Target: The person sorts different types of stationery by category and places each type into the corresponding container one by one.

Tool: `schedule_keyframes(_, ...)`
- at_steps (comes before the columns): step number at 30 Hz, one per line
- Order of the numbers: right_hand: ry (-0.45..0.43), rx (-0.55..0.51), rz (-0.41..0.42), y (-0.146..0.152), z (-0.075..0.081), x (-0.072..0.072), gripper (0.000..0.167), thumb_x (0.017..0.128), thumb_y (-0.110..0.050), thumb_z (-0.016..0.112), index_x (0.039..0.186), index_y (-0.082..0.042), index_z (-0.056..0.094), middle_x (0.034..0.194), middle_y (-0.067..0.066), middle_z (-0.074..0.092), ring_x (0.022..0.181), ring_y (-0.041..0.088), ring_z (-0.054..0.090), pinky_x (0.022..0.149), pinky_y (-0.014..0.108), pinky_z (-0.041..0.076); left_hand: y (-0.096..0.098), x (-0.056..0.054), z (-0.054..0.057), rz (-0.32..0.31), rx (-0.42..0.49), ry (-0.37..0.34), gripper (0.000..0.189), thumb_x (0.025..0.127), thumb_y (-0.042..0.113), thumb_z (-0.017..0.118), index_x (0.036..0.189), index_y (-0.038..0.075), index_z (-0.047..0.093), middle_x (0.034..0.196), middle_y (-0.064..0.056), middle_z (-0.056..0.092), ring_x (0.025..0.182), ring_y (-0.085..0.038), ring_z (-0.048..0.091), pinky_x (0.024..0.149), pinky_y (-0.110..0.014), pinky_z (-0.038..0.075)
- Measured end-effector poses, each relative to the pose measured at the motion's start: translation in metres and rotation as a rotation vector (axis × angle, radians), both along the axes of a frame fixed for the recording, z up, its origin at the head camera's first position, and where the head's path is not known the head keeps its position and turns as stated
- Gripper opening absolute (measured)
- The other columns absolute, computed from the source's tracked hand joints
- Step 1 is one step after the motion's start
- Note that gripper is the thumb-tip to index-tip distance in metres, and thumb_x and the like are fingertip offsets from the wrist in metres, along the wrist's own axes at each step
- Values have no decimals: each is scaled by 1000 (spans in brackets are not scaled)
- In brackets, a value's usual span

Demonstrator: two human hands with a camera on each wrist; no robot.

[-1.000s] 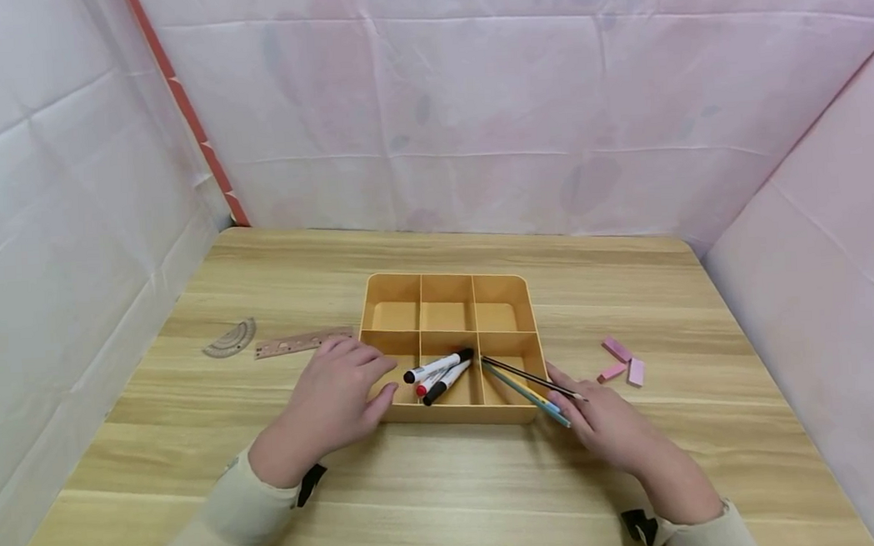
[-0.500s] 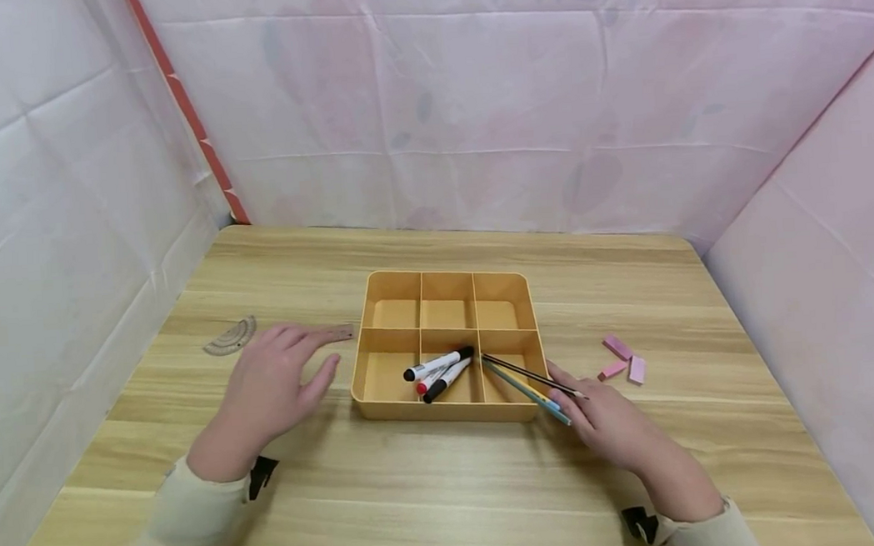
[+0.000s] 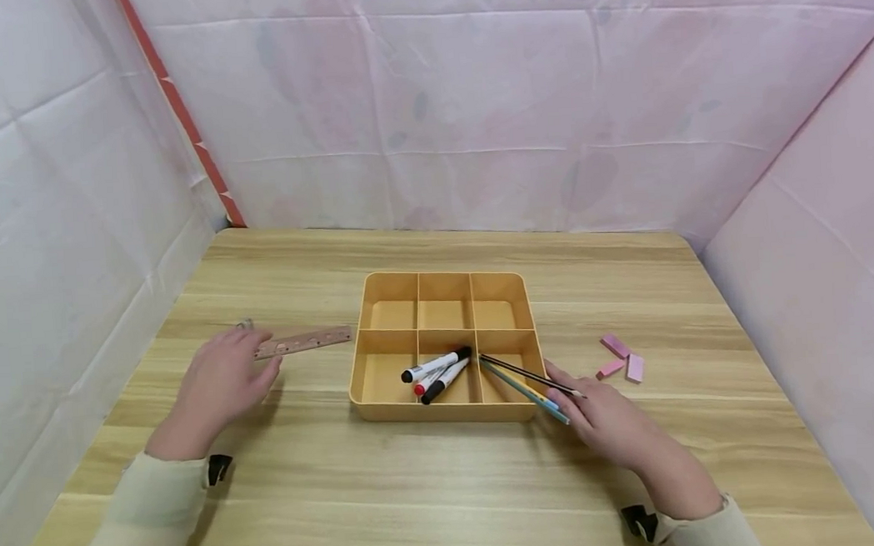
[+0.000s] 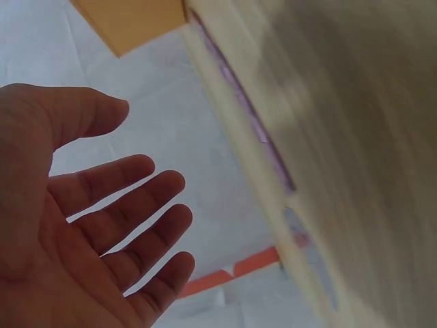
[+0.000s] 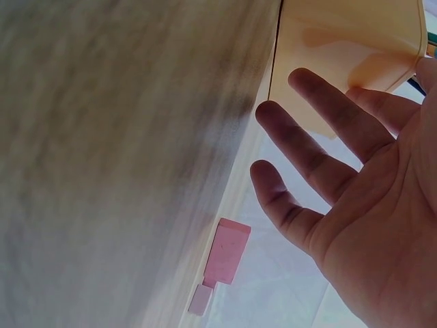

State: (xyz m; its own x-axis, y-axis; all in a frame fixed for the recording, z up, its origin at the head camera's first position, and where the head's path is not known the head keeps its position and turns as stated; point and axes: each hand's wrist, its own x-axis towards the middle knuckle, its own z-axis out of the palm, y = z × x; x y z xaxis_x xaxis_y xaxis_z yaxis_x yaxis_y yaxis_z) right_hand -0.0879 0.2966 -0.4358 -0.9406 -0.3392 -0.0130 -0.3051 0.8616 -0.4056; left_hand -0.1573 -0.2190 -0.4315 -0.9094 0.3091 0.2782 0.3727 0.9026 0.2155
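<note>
My left hand [image 3: 218, 382] hovers with spread fingers over the left of the table, holding nothing. It hides most of the clear protractor [image 4: 314, 256] and overlaps one end of the flat pink ruler [image 3: 306, 341]. A yellow-orange divided box [image 3: 445, 409] stands mid-table. My right hand [image 3: 604, 421] is at its right front corner, fingers extended, their tips at the box wall. Several pencils [image 3: 525, 390], dark, yellow and blue, lean over the front right compartment's edge, their outer ends by my right thumb. Several white markers [image 3: 443, 374] lie across the front middle compartment.
Pink erasers [image 3: 616, 346] lie on the table to the right of the box. Fabric-like walls [image 3: 486, 94] enclose the wooden table [image 3: 435, 490] at the back and both sides.
My left hand has moved left, away from the box and past the ruler, to the protractor. My right hand, the pencils and the markers have stayed in place.
</note>
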Motion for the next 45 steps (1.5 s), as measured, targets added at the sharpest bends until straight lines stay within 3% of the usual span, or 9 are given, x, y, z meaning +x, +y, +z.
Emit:
schedule_keyframes(4, 0, 0, 3, 0, 1, 0, 50, 112, -32, 48, 154, -4, 49, 124, 24, 71, 114, 37, 69, 99, 59, 53, -10, -6, -9, 0, 1, -17, 39, 93, 20, 71, 121, -6, 69, 123, -33, 69, 119, -54, 61, 98, -68, 49)
schedule_keyframes(16, -7, 0, 4, -1, 2, 1, 50, 112, -32, 47, 153, -3, 50, 129, 26, 69, 119, 39, 67, 101, 60, 52, -22, -17, -15, 14, -17, -169, 39, 99, 23, 65, 125, -6, 67, 127, -30, 68, 125, -53, 56, 108, -66, 43)
schedule_keyframes(20, -5, -4, 0, 0, 1, 1, 50, 112, -32, 47, 153, -3, 50, 130, 25, 69, 119, 39, 67, 102, 60, 52, -25, -23, -18, -10, -42, -178, 41, 97, 22, 66, 127, -6, 66, 128, -30, 68, 124, -53, 57, 108, -65, 43)
schedule_keyframes(27, 0, 4, 4, -1, -1, 1, 50, 112, -32, 47, 152, -3, 51, 131, 25, 68, 121, 39, 66, 103, 60, 51, -27, -30, -25, -21, -84, -191, 17, 95, 21, 69, 101, 6, 70, 97, -13, 73, 99, -40, 64, 84, -57, 52)
schedule_keyframes(31, 15, 0, 9, -1, -1, 1, 49, 112, -31, 48, 151, -2, 52, 133, 25, 68, 122, 39, 66, 103, 59, 51, -28, -32, -26, -29, -104, -196, 27, 94, 20, 70, 112, 0, 73, 108, -19, 75, 108, -45, 64, 93, -61, 52)
schedule_keyframes(38, 15, -1, 14, -2, -1, 1, 49, 112, -30, 48, 151, -2, 52, 134, 25, 67, 122, 40, 66, 103, 59, 51, -29, -33, -29, -52, -92, -170, 10, 95, 14, 72, 97, 5, 75, 93, -12, 75, 102, -42, 68, 91, -59, 53)
schedule_keyframes(45, 13, -4, 11, -2, 0, 1, 49, 112, -30, 48, 151, -2, 52, 134, 25, 67, 123, 40, 65, 104, 60, 51, -31, -37, -29, -64, -24, -237, 8, 94, 8, 72, 99, 2, 76, 93, -11, 74, 103, -43, 70, 88, -59, 55)
